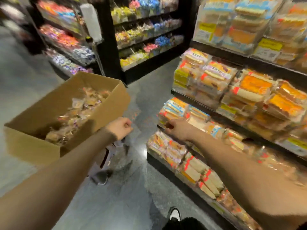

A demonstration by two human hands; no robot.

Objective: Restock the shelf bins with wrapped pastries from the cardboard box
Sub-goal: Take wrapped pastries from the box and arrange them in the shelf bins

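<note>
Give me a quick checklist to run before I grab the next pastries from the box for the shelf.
1. Cardboard box open, within reach on the left: ok.
2. Wrapped pastries left in the box: ok.
3. Left hand free: fingers curled, nothing visible in it, but blurred: cannot tell.
4. Right hand clear of the shelf bins: not ok, it is at the bin edge.
5. Space in the bins: cannot tell, they look full and the frame is blurred.
</note>
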